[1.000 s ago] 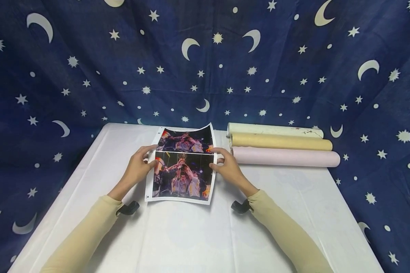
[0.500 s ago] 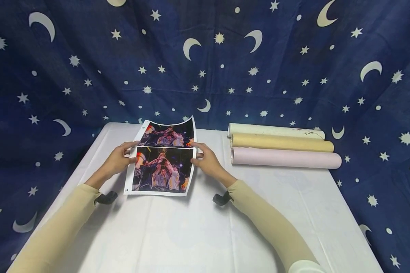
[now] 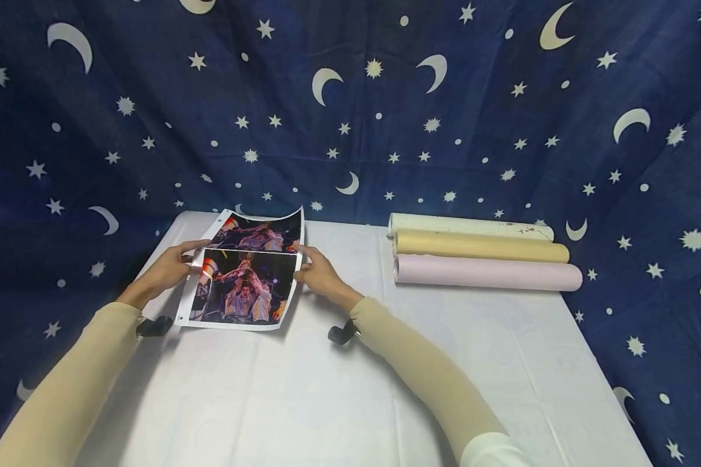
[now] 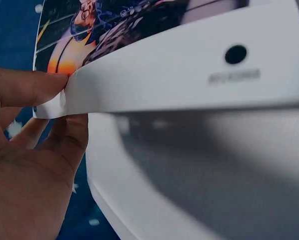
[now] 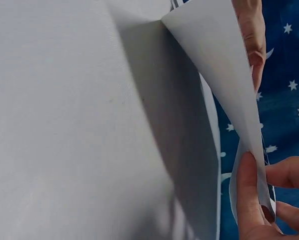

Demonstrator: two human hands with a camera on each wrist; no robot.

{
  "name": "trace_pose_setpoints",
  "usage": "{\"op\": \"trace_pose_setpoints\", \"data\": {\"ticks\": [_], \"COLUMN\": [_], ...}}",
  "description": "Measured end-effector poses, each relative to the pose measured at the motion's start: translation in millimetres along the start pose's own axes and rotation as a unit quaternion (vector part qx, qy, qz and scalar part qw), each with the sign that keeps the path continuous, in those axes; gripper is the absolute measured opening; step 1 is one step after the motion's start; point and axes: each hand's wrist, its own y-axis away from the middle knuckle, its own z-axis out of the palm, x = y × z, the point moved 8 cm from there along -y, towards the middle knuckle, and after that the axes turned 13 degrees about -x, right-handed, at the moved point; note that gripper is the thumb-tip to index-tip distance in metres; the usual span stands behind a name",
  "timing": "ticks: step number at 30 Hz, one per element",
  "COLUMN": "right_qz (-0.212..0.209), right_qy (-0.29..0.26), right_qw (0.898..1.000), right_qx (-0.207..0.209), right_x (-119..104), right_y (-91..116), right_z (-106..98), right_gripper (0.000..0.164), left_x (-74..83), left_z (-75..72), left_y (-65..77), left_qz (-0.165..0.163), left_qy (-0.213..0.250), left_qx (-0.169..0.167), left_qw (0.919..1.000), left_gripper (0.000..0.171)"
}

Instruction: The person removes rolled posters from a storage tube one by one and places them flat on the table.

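Note:
A printed photo sheet (image 3: 239, 292) with a white border is held up over the left part of the table, its edges bowing. Two near-identical pictures cover it, one above the other, with a thin white line between. My left hand (image 3: 166, 269) pinches its left edge. On the opposite edge my right hand (image 3: 320, 272) pinches the sheet. In the left wrist view one digit of the left hand (image 4: 29, 160) lies over the printed face and other fingers go beneath. The right wrist view shows the sheet's plain white back (image 5: 217, 55), with the right hand (image 5: 252, 200) gripping its edge.
Three rolls lie side by side at the back right of the white-covered table (image 3: 339, 415): a cream one with a floral pattern (image 3: 467, 226), a yellow one (image 3: 481, 246) and a pink one (image 3: 487, 272). A dark blue cloth with moons and stars (image 3: 350, 97) hangs behind.
Both hands have moved left across the table, carrying the photo sheet from near the middle to the left side. The rolls stay in place.

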Motion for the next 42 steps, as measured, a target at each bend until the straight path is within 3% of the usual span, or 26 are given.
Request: {"op": "trace_pose_setpoints", "data": {"ticks": [11, 23, 29, 33, 37, 42], "right_qz": [0.026, 0.044, 0.040, 0.028, 0.005, -0.020], "right_qy": [-0.013, -0.058, -0.014, -0.067, -0.107, -0.115], "right_qw": [0.999, 0.997, 0.999, 0.997, 0.994, 0.993], "right_qx": [0.022, -0.011, 0.011, 0.003, -0.009, -0.010], "right_x": [7, 14, 12, 12, 4, -8], "right_y": [-31, -45, -42, -37, -29, -15], "right_z": [22, 33, 23, 18, 11, -1], "right_gripper": [0.072, 0.078, 0.074, 0.068, 0.067, 0.064], "left_x": [-37.8, -56.1, -49.0, -42.1, -32.3, -16.9], "left_z": [-18.9, -24.5, -27.2, -31.4, -36.5, -39.9], "left_y": [-4.4, -5.5, -3.8, 2.7, 9.4, 19.7], "left_qz": [-0.057, -0.042, -0.006, 0.005, 0.017, 0.027], "left_qy": [0.031, 0.032, 0.010, -0.002, 0.016, 0.030], "left_qx": [0.003, 0.044, 0.066, 0.090, 0.110, 0.138], "left_qw": [0.9979, 0.9976, 0.9977, 0.9959, 0.9936, 0.9896], "left_gripper": [0.081, 0.081, 0.071, 0.061, 0.063, 0.064]}}
